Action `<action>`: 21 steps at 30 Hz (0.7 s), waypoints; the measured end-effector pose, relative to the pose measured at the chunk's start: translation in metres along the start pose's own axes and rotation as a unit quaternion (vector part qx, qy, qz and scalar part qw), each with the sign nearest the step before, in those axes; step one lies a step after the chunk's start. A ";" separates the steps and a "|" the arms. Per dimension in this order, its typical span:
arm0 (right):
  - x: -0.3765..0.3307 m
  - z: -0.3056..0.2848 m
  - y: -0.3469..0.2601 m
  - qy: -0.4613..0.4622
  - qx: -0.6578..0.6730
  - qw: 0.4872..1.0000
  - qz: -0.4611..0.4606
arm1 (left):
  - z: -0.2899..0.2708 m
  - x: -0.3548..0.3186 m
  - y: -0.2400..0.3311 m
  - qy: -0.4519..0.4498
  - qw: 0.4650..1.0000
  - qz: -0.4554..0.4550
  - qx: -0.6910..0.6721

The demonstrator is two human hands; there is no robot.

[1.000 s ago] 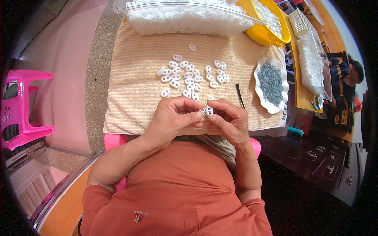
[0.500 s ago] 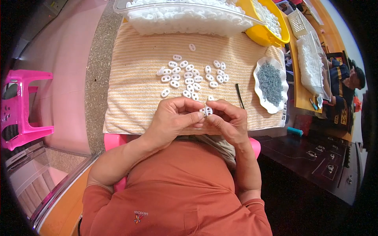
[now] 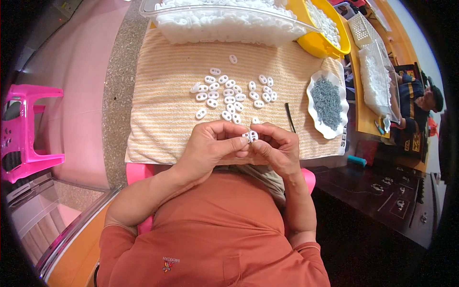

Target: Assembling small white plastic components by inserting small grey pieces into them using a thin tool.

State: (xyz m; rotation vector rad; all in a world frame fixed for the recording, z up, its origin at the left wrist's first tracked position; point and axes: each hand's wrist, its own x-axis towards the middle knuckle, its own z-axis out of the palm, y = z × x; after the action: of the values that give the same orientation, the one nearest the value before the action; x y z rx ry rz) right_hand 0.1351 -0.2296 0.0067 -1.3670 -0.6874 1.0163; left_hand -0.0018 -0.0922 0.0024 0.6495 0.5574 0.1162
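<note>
Both the left hand [image 3: 210, 146] and right hand [image 3: 277, 148] pinch one small white oval piece [image 3: 251, 136] tight, with many loose white pieces [image 3: 229, 93] left on the striped towel [image 3: 162, 115].

Both hands meet over the near edge of a striped towel [image 3: 158, 119]. The left hand [image 3: 210, 146] and the right hand [image 3: 277, 148] pinch one small white piece [image 3: 252, 136] between their fingertips. More white pieces [image 3: 229, 93] lie scattered on the towel, beside a white dish of grey bits [image 3: 327, 103].
</note>
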 end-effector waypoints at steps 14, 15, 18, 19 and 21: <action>-0.001 0.005 -0.004 0.018 0.003 1.000 0.025 | 0.002 -0.002 0.000 0.001 1.000 0.010 -0.001; -0.001 0.005 -0.004 0.013 0.019 0.999 0.024 | 0.003 -0.002 0.000 0.004 1.000 0.007 -0.003; -0.002 0.005 -0.003 0.010 0.038 0.999 0.024 | 0.003 -0.003 0.000 0.002 1.000 0.002 -0.008; -0.002 0.005 -0.003 0.011 0.043 0.999 0.027 | 0.003 -0.003 0.000 0.002 1.000 0.001 -0.008; -0.002 0.005 -0.003 0.010 0.050 0.998 0.030 | 0.002 -0.003 0.000 -0.005 1.000 -0.004 -0.014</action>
State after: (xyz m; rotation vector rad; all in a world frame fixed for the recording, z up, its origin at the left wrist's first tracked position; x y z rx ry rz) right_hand 0.1304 -0.2291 0.0101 -1.3166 -0.5761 1.0686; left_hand -0.0030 -0.0941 0.0049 0.6205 0.5483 0.1140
